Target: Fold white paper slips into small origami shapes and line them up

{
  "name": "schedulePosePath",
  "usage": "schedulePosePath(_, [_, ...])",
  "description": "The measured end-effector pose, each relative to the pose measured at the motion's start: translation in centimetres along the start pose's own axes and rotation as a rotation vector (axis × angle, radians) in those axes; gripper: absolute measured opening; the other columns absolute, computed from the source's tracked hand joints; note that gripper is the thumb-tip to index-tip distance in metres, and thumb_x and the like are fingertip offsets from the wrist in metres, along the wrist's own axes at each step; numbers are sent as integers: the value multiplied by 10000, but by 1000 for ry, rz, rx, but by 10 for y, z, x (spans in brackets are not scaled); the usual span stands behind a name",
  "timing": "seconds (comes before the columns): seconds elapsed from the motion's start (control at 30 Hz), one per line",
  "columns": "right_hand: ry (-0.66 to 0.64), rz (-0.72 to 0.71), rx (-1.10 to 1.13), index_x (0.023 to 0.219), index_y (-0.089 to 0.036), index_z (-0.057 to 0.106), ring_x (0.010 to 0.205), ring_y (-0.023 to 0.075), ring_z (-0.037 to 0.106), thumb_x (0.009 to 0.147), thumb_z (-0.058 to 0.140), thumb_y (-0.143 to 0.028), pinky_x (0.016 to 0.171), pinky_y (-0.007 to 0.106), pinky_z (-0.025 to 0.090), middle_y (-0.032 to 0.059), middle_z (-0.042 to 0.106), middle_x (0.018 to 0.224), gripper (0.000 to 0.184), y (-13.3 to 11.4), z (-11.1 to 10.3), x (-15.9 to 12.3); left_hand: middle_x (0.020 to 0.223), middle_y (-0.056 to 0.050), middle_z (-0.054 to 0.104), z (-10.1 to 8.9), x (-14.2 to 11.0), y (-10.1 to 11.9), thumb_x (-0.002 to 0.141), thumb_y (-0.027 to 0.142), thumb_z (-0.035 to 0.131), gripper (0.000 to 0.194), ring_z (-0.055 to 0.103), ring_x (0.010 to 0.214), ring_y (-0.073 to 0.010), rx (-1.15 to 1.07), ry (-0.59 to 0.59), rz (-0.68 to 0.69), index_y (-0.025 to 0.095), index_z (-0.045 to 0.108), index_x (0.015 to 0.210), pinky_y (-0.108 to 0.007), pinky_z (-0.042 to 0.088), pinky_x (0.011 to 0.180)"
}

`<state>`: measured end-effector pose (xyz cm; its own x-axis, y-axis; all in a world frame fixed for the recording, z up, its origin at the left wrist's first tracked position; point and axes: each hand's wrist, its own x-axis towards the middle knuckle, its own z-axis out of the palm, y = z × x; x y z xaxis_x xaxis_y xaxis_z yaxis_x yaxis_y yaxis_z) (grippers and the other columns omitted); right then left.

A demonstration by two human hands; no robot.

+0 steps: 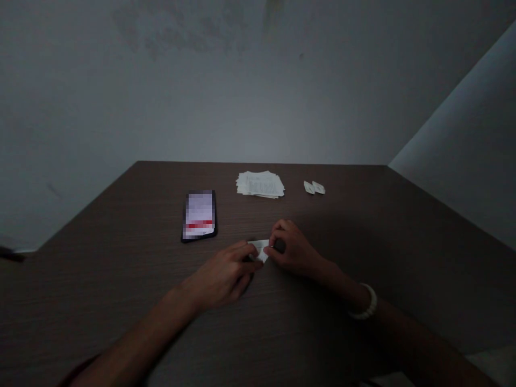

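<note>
A small white piece of paper with faint print lies on the dark table between my hands, partly covered by fingers. My left hand has its fingers curled over the paper's left side, gripping it against the tabletop. At the right edge, my right hand pinches the paper between thumb and fingers. Farther back lies a loose stack of printed paper sheets. To its right are two small folded white papers, side by side.
A phone with a lit, blurred screen lies left of my hands. The brown table meets a grey wall along its far edge. A pale slanted surface rises at the right. My right wrist wears a white bracelet.
</note>
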<state>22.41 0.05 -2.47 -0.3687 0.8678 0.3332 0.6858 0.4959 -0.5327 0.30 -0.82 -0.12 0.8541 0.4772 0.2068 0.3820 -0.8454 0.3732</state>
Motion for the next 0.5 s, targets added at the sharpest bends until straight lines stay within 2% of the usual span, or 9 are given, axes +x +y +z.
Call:
schedulePosePath(0.13, [2, 15, -11, 739, -167, 593, 889, 194, 509, 747, 715, -196, 824, 350, 418, 53, 541, 907, 126, -1, 0, 0, 1011, -89, 591, -1, 1, 1, 837, 74, 451, 330, 572, 935, -225, -10, -2, -9, 164, 666, 1070, -371, 509, 820])
schedulePosePath(0.3, [15, 16, -24, 743, -170, 589, 880, 194, 508, 743, 717, -198, 806, 339, 418, 54, 541, 903, 131, -3, 1, -1, 1220, -104, 566, 0, 1, 1, 824, 61, 459, 328, 562, 1038, -244, -7, 11, 3, 156, 667, 1058, -411, 488, 904])
schedulePosePath(0.5, [88, -3, -38, 882, -178, 569, 880, 199, 519, 749, 731, -237, 799, 341, 431, 51, 555, 909, 219, 0, -2, -6, 1198, -91, 592, 1, 1, 1, 839, 74, 463, 295, 561, 1031, -240, -31, 16, -9, 167, 673, 1026, -414, 486, 894])
